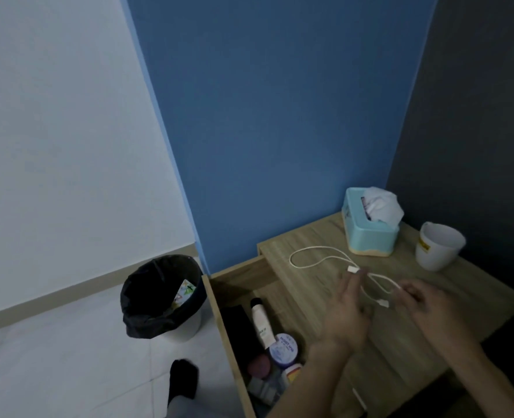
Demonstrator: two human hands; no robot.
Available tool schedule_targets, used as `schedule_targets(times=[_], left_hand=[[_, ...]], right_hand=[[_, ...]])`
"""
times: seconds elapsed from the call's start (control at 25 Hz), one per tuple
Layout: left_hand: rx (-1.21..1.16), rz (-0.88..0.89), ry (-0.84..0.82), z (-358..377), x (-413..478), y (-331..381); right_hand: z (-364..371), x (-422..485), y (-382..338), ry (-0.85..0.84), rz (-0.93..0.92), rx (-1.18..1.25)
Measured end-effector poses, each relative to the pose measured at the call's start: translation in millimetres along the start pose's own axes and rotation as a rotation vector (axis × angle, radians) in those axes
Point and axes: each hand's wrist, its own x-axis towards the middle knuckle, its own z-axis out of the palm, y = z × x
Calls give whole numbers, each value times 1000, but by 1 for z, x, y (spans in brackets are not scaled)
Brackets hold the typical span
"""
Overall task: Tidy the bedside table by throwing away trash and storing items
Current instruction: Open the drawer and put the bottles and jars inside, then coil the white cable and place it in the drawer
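Head view, left to right: far left of both hands, on the floor, a white trash bin (186, 327) with a black bag liner (147, 300), a colourful wrapper (183, 292) inside near its right rim. Below it, left of the left forearm, a foot in a black sock (184, 378). Just left of the left hand, the open drawer (219, 321) of the bedside table (310, 242) holds a black flat item (234, 330), a white tube (260, 322), a round blue-lidded jar (283, 349), a pinkish round thing (259, 368) and some smaller items, too dim to tell. Left hand (344, 319) is over the tabletop with fingers extended, fingertips at the white plug end of the white cable (313, 251); grip blurred, cannot tell if it pinches. The cable loops out on the tabletop ahead and to the left of the left hand, then runs between the two hands, a small connector hanging between them. Right hand (427, 306) is curled, fingers pinched on the cable's other stretch. Ahead of the hands, a teal tissue box (367, 233) with tissue sticking up; ahead and right of the right hand, a white mug (438, 247) with a yellow label.
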Motion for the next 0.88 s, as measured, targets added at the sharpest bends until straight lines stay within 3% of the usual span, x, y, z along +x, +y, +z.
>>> schedule_targets(times=[0.16, 0.28, 0.44, 0.56, 0.72, 0.88], left_hand=[[110, 108, 251, -40, 10, 59], [195, 180, 282, -78, 5, 94], [218, 190, -15, -137, -3, 137], [-156, 188, -300, -164, -18, 159], [-656, 168, -497, -189, -61, 189], [-770, 263, -583, -206, -96, 222]], right_hand=[[-47, 3, -48, 119, -202, -29], [-72, 5, -77, 190, -384, -5], [-103, 4, -125, 187, -620, 85], [-117, -5, -164, 180, -771, 166], [-136, -20, -208, 116, -691, 576], [-144, -38, -234, -50, -630, 857]])
